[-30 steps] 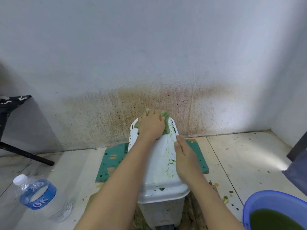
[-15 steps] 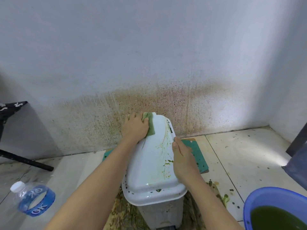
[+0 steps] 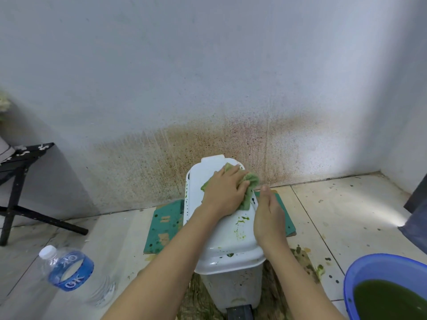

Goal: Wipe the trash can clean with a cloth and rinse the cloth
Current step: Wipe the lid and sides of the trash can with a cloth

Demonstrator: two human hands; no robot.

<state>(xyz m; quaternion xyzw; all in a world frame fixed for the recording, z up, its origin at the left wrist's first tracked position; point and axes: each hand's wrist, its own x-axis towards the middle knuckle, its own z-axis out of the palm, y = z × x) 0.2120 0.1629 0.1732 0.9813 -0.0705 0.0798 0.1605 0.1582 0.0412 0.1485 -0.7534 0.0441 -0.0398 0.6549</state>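
Where our left hand [image 3: 221, 192] lies: palm down on the green cloth [image 3: 251, 181], fingers bent over its bunched edge, pressing it onto the lid.
Right hand [image 3: 269, 218]: set edgewise against the lid's right rim, thumb straight along the top. Its fingers drop out of sight over the side, so we cannot tell whether they grip.
Cloth: crumpled on the far right part of the lid, just beside our right thumb.
Trash can [image 3: 231, 287]: white, upright on the floor [image 3: 346, 204] between our forearms, near the wall.
Lid [image 3: 221, 241]: down, with green smears and dots on the half nearer us.
Pedal [image 3: 239, 312]: black, at the front of the base.
Green board [image 3: 165, 225]: flat under the can, spotted and scuffed.
Basin [image 3: 369, 269]: blue, lower right, holding dark green water; apart from the can.
Bottle [image 3: 67, 269]: clear plastic with a blue label and white cap, lying on the floor to our left.
Wall [image 3: 231, 139]: a band of brown speckles behind the can.
Stand [image 3: 20, 162]: black legs, far left.
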